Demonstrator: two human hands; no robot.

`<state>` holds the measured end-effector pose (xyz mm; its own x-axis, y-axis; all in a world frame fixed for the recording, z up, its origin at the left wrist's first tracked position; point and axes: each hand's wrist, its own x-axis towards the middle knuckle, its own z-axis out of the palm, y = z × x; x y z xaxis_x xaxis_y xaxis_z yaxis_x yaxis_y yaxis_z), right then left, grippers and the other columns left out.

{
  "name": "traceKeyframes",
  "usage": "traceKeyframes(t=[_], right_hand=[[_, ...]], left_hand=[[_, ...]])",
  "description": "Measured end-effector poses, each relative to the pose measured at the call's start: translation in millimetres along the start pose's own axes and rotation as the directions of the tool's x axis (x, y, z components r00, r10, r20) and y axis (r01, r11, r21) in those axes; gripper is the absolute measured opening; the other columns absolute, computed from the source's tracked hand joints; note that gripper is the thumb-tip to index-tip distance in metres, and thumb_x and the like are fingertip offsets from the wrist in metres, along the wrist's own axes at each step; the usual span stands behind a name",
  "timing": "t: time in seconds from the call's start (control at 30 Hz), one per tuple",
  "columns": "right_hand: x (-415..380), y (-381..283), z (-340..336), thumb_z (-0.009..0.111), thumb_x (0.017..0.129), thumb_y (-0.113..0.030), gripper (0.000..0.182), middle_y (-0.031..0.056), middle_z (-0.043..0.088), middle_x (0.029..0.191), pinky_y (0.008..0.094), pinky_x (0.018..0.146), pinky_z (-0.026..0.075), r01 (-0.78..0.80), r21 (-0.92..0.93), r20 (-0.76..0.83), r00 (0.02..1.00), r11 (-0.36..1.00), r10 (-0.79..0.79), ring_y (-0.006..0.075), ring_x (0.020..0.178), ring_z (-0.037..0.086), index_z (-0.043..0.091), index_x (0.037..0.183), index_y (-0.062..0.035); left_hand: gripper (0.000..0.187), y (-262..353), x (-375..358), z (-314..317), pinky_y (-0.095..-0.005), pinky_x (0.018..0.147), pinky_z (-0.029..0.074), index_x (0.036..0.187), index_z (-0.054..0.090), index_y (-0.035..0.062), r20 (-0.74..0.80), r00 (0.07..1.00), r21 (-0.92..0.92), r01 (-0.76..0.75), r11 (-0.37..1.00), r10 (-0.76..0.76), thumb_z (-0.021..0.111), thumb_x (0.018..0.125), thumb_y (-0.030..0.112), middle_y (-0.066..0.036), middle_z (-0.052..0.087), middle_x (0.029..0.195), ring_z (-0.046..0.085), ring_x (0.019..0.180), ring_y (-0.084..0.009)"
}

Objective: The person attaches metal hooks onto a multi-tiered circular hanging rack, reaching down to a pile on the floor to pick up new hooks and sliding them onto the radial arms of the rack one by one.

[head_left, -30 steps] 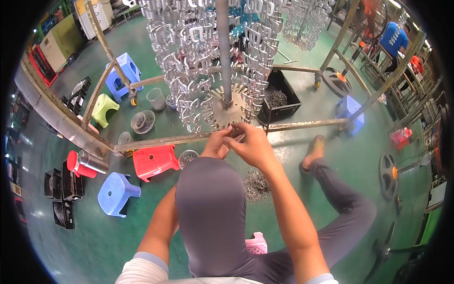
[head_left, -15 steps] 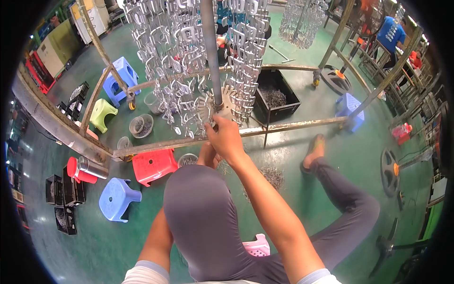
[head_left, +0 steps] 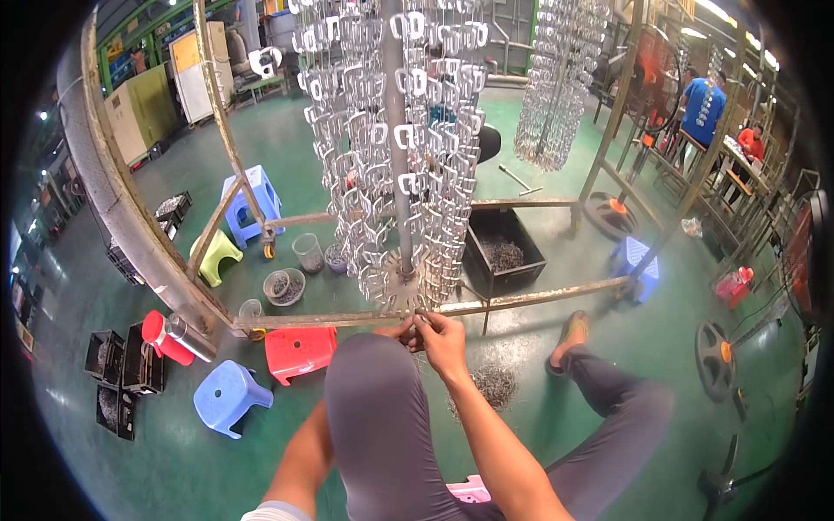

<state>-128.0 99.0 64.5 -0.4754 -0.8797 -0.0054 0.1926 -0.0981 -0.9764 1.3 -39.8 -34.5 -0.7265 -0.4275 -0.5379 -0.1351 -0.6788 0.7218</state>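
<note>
Strands of shiny metal clips (head_left: 413, 82) hang around an upright pole (head_left: 393, 113). A slotted metal disc (head_left: 407, 282) sits low on this pole. My right hand (head_left: 445, 343) is just below the disc, its thumb and fingers pinched together near the frame's front bar. Beside it is my left hand (head_left: 400, 332), partly hidden by my raised knee, with its fingers closed too. The fingertips of both hands come together. I cannot tell what small thing they pinch.
A metal frame (head_left: 530, 300) surrounds the strands. Inside stands a black crate (head_left: 512, 276) of small metal parts. A pile of metal pieces (head_left: 493, 388) lies on the floor. Red (head_left: 300, 352) and blue stools (head_left: 228, 395) are on the left. People sit at far-right benches.
My view has tilted up. My right hand has left the disc and come down to meet my left hand, which has risen beside my knee. The strands hang straighter.
</note>
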Motion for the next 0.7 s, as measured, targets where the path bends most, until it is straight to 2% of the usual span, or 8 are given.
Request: traceKeyframes(t=[0.1, 0.17, 0.27, 0.3, 0.5, 0.53, 0.63, 0.7], right_hand=[[-10.8, 4.8, -2.1, 0.068, 0.104, -0.011, 0.026, 0.0076, 0.071, 0.077, 0.0275, 0.057, 0.056, 0.066, -0.084, -0.014, 0.998, 0.994, -0.067, 0.0129, 0.063, 0.066, 0.071, 0.118, 0.0101], [-19.3, 8.7, -3.3, 0.068, 0.104, -0.015, 0.028, 0.0077, 0.070, 0.078, 0.0273, 0.059, 0.054, 0.107, -0.150, 0.004, 0.994, 0.983, -0.108, 0.0119, 0.065, 0.064, 0.072, 0.118, 0.0100], [-38.0, 3.1, -4.9, 0.068, 0.105, -0.021, 0.032, 0.0082, 0.070, 0.082, 0.0275, 0.063, 0.052, 0.009, 0.116, -0.002, 1.000, 0.993, -0.009, 0.0102, 0.069, 0.062, 0.072, 0.118, 0.0087], [-43.0, 5.2, -7.6, 0.067, 0.106, -0.022, 0.034, 0.0081, 0.070, 0.084, 0.0278, 0.064, 0.053, 0.005, 0.087, 0.023, 1.000, 0.996, -0.007, 0.0104, 0.070, 0.062, 0.072, 0.120, 0.0082], [-63.8, -14.1, 0.3, 0.066, 0.106, -0.015, 0.028, 0.0050, 0.071, 0.091, 0.0265, 0.070, 0.053, 0.135, -0.096, -0.041, 0.989, 0.986, -0.139, 0.0102, 0.079, 0.063, 0.071, 0.121, 0.0081], [-59.7, -8.1, -1.4, 0.069, 0.102, -0.013, 0.038, 0.0072, 0.072, 0.084, 0.0300, 0.067, 0.055, 0.202, -0.179, -0.031, 0.977, 0.963, -0.210, 0.0113, 0.073, 0.066, 0.065, 0.135, 0.0063], [-62.4, -16.3, 5.4, 0.074, 0.098, -0.013, 0.039, 0.0091, 0.075, 0.084, 0.0307, 0.068, 0.056, 0.269, -0.264, -0.123, 0.943, 0.926, -0.309, 0.0124, 0.073, 0.068, 0.063, 0.131, 0.0060], [-61.8, -25.3, 7.0, 0.076, 0.095, -0.013, 0.036, 0.0188, 0.078, 0.089, 0.0334, 0.072, 0.058, 0.287, -0.403, -0.139, 0.919, 0.869, -0.368, 0.0217, 0.079, 0.077, 0.064, 0.123, 0.0053]], left_hand=[[0.042, 33.0, -81.0, 55.5, -0.0281, 0.055, 0.046, 0.099, 0.074, 0.0071, -0.125, 0.971, 0.235, -0.173, 0.957, 0.206, 0.074, 0.099, 0.049, 0.000, 0.070, 0.080, 0.061, 0.063, -0.0100], [0.041, 35.4, -95.5, 56.9, -0.0271, 0.056, 0.047, 0.099, 0.074, 0.0061, -0.185, 0.935, 0.204, -0.264, 0.943, 0.302, 0.076, 0.098, 0.047, 0.000, 0.071, 0.081, 0.062, 0.064, -0.0095], [0.037, 44.3, -120.1, 61.6, -0.0267, 0.059, 0.049, 0.101, 0.075, 0.0040, -0.201, 0.911, 0.164, -0.330, 0.930, 0.359, 0.078, 0.098, 0.041, 0.000, 0.071, 0.083, 0.064, 0.067, -0.0094], [0.036, 45.8, -129.6, 64.9, -0.0268, 0.060, 0.050, 0.103, 0.075, 0.0032, -0.192, 0.912, 0.152, -0.336, 0.929, 0.362, 0.079, 0.098, 0.039, 0.000, 0.071, 0.083, 0.064, 0.068, -0.0094], [0.029, 54.3, -154.6, 85.4, -0.0262, 0.072, 0.056, 0.116, 0.075, -0.0017, -0.046, 0.832, 0.316, -0.514, 0.798, 0.554, 0.079, 0.098, 0.021, -0.002, 0.076, 0.094, 0.071, 0.083, -0.0105], [0.030, 53.9, -152.3, 82.1, -0.0263, 0.074, 0.057, 0.117, 0.075, -0.0021, -0.006, 0.830, 0.346, -0.521, 0.780, 0.557, 0.079, 0.097, 0.019, -0.003, 0.077, 0.097, 0.071, 0.085, -0.0108], [0.031, 55.4, -119.1, 57.0, -0.0271, 0.078, 0.058, 0.119, 0.074, -0.0034, 0.115, 0.796, 0.433, -0.579, 0.691, 0.594, 0.080, 0.095, 0.015, -0.006, 0.078, 0.102, 0.072, 0.090, -0.0117], [0.031, 47.5, -104.4, 44.0, -0.0279, 0.080, 0.058, 0.120, 0.073, -0.0043, 0.200, 0.760, 0.485, -0.625, 0.611, 0.618, 0.080, 0.094, 0.013, -0.007, 0.078, 0.103, 0.072, 0.092, -0.0123]])
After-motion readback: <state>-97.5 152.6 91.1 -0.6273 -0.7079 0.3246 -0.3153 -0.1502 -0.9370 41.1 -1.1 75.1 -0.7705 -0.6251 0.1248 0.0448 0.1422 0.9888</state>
